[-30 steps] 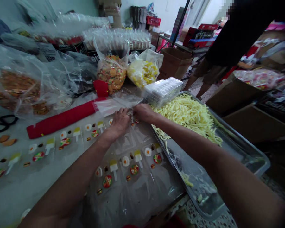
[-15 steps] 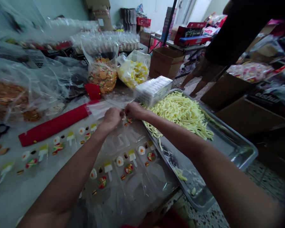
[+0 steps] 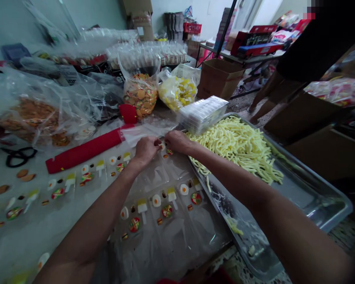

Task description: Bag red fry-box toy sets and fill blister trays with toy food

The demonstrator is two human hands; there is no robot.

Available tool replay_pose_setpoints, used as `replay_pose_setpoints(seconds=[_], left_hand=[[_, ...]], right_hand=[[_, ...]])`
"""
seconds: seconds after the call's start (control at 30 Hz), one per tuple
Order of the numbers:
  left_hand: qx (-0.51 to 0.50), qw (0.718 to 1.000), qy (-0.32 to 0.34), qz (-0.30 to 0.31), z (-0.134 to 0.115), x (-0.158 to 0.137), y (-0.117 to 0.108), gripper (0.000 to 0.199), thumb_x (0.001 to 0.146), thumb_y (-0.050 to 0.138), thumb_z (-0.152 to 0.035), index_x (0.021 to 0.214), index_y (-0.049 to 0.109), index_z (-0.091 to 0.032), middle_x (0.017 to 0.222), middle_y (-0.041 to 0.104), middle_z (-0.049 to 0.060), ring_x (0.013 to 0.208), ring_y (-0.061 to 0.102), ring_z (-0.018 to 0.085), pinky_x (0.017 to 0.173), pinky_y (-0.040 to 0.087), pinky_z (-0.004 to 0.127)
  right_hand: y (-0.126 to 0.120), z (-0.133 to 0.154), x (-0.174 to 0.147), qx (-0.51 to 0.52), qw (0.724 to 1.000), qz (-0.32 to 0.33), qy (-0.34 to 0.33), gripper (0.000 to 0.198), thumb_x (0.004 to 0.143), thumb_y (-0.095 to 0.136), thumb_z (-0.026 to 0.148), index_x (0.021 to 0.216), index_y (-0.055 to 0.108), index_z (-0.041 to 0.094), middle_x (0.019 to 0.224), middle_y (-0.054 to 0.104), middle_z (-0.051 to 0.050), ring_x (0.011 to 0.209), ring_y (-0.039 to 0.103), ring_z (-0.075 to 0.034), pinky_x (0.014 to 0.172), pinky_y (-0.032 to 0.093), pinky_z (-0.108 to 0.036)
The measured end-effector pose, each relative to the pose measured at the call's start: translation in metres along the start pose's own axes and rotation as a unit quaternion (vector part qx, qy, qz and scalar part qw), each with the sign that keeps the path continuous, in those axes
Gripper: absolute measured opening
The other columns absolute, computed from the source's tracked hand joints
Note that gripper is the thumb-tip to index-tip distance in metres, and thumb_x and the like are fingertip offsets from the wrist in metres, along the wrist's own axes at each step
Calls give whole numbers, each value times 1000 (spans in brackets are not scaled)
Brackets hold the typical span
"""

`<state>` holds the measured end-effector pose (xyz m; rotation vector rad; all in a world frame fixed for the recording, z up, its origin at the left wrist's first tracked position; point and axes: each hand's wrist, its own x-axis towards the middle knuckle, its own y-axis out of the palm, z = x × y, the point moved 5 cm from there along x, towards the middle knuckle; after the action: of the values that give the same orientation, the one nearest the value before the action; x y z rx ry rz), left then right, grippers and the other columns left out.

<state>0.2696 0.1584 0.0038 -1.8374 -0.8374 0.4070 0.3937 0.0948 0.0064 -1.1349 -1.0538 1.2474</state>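
Note:
My left hand [image 3: 147, 150] and my right hand [image 3: 177, 141] are close together over the table, both with fingers closed at the upper end of a clear plastic bag. Between them lie small pieces: a white fried-egg shape [image 3: 162, 146] and a round red-and-green pizza shape [image 3: 169, 151]. My fingers hide part of that bag's contents. Nearer to me, a row of flat clear bags [image 3: 154, 244] holds egg, pizza, burger and yellow-white popsicle shapes [image 3: 142, 209]. Another such row extends left, under a rolled red sheet [image 3: 85, 150].
Right of my hands is a metal tray [image 3: 319, 197] with pale yellow strips [image 3: 239, 146], a stack of clear packs [image 3: 202, 112] at its corner. Behind stand bags of burger shapes [image 3: 140, 96] and yellow-white pieces [image 3: 180, 90]. Black scissors [image 3: 19, 156] lie left. A person stands right.
The view has swung left, so the scene sits further right and the whole scissors show. My hands stay at the same bag, their fingers still closed.

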Motion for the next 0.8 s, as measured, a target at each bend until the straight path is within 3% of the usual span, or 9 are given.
replay_pose_setpoints(seconds=[0.13,0.33,0.5,0.6,0.7,0.77,0.8], left_hand=[[13,1000,12,6,-1,0,4,21,81,71,-28,100,79,-23,97,77,6,94,70,24,80,49,31],[23,1000,7,14,-1,1,5,22,82,68,-27,101,79,-23,101,77,7,97,69,25,83,49,32],[-28,999,-17,39,9,8,-2,24,75,76,-28,98,78,-21,97,78,5,92,70,23,80,49,30],[-93,994,-21,44,3,10,-10,24,73,78,-29,96,77,-19,95,77,5,92,69,23,83,50,31],[-270,961,-60,1,-27,-6,-23,31,92,60,-31,113,70,-12,108,74,11,97,67,21,87,51,33],[-394,916,-70,6,-66,-27,-30,46,104,28,-29,131,57,-5,123,68,18,102,66,20,88,52,35],[-426,903,-42,22,-93,-39,-34,51,105,18,-26,138,50,-5,130,63,19,107,65,20,89,52,37]], right_hand=[[2,7,-9,-2,1000,-5,5,30,91,50,21,102,76,10,111,70,-18,105,63,-27,90,44,-32],[6,6,-6,27,994,-29,103,33,94,49,27,105,76,11,108,72,-18,101,66,-26,85,46,-32],[-2,-5,12,64,985,-7,159,26,82,66,27,103,77,17,102,75,-11,91,69,-25,73,47,-27],[-22,-10,5,83,984,-2,156,24,80,70,29,100,78,20,98,76,-7,88,69,-22,73,47,-25],[-62,1,-36,106,978,-126,127,32,96,49,31,110,75,19,105,74,-7,95,67,-19,82,47,-26],[-92,15,-86,127,948,-274,98,46,103,31,33,123,70,17,117,71,-9,105,65,-19,90,47,-29],[-101,21,-115,127,936,-319,82,51,105,26,38,132,64,18,128,66,-10,114,62,-20,95,46,-32]])
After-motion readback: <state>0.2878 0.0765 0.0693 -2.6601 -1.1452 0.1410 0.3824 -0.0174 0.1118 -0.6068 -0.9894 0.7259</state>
